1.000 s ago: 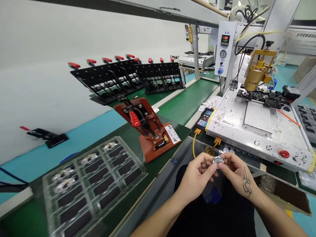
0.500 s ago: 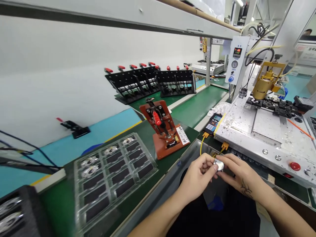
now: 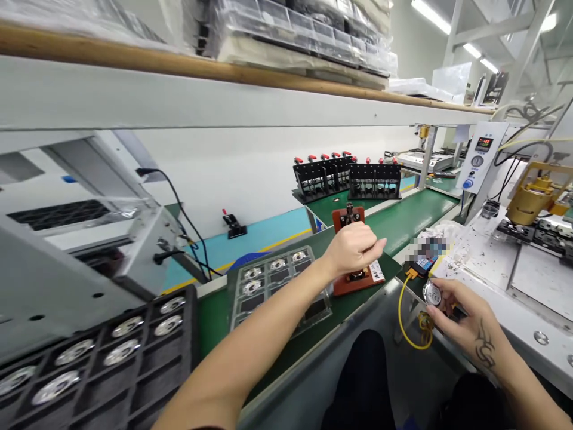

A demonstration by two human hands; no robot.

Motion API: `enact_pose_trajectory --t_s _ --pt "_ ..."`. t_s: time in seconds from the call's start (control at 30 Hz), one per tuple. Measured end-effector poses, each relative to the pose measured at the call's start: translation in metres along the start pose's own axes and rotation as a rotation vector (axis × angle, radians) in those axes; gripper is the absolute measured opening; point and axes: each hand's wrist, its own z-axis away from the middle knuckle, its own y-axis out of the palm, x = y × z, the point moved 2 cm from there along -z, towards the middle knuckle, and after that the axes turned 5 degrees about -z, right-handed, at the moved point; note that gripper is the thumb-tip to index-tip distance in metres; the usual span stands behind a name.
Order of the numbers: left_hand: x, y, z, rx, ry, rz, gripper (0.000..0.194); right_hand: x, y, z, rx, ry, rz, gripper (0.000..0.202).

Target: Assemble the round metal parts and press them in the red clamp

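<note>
My right hand (image 3: 461, 319) pinches a round silver watch case (image 3: 432, 293) between thumb and fingers; its flat face, with faint markings, is turned towards me. My left hand (image 3: 355, 248) is closed in front of the red-brown fixture (image 3: 347, 286), at the place of its toggle clamp, the thumb sticking out to the right. The clamp's red handle is hidden behind that hand. The top of the clamp (image 3: 350, 210) shows above the knuckles. A white paper label (image 3: 376, 271) lies on the fixture's base.
A clear plastic tray (image 3: 231, 310) with several silver parts lies under my left forearm. A black foam tray (image 3: 193, 310) holds more. Behind stand black racks (image 3: 373, 182) with red handles. A yellow cable (image 3: 400, 313) loops near my right hand, beside the white press machine (image 3: 474, 263).
My hands have parted. The left has let go of the watch case and moved onto the fixture's clamp; the right keeps the case. The view has swung left and up.
</note>
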Motion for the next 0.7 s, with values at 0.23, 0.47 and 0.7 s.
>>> enact_pose_trajectory --t_s 0.23,0.47,0.7 --pt "0.007 -0.036 -0.062 -0.386 -0.259 0.324 0.049 -0.015 0.045 -0.052 0.12 0.084 -0.138 0.034" --pt "0.094 -0.071 -0.028 -0.399 -0.638 0.28 0.016 -0.04 0.088 -0.072 0.242 0.096 -0.166 0.031" --pt "0.077 0.014 0.105 0.394 -0.841 0.209 0.017 -0.078 0.12 -0.087 0.291 0.036 -0.085 0.03"
